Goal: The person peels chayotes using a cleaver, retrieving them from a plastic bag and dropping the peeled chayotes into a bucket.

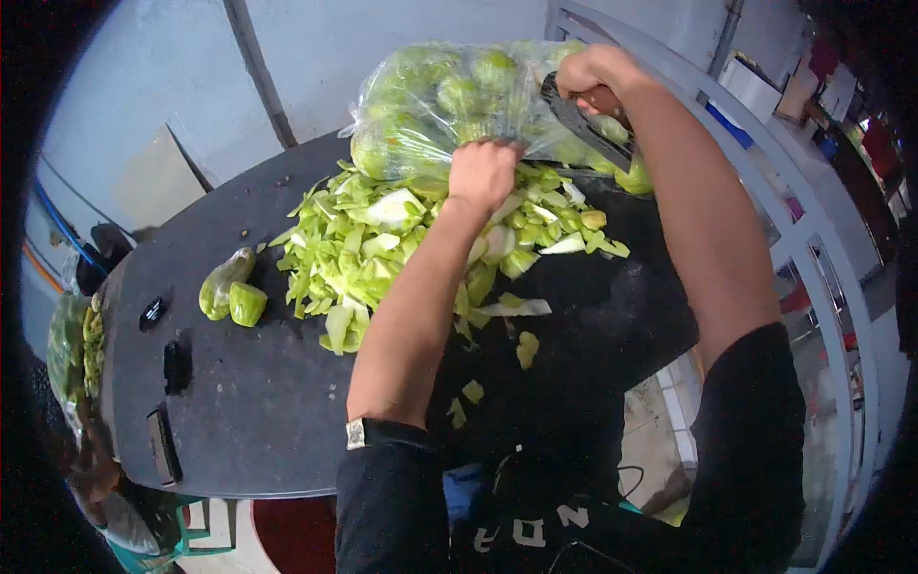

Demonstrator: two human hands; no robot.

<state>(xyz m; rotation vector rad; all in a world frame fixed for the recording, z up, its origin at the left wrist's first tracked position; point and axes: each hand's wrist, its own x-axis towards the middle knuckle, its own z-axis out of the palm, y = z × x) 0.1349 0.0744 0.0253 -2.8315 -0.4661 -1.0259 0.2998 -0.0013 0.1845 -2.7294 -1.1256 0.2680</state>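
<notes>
Two bare hands are at a clear plastic bag [411,105], shiny, wrinkled and bulging with pale green vegetables. The left hand [485,175] is closed in a fist on its near side, folds of plastic pulled tight toward the knuckles. The right hand [598,81] curls around a long black tool [585,122] at the bag's right end; how tightly it grips, I cannot tell. Just below the left fist, green peelings [373,239] lie heaped, some showing white. Left of the heap are two vegetable pieces [247,304]. The dark table [258,402] spreads left of and nearer than the left grip, its curved edge well apart from it; a pale railing [813,230] runs beyond the right forearm.
</notes>
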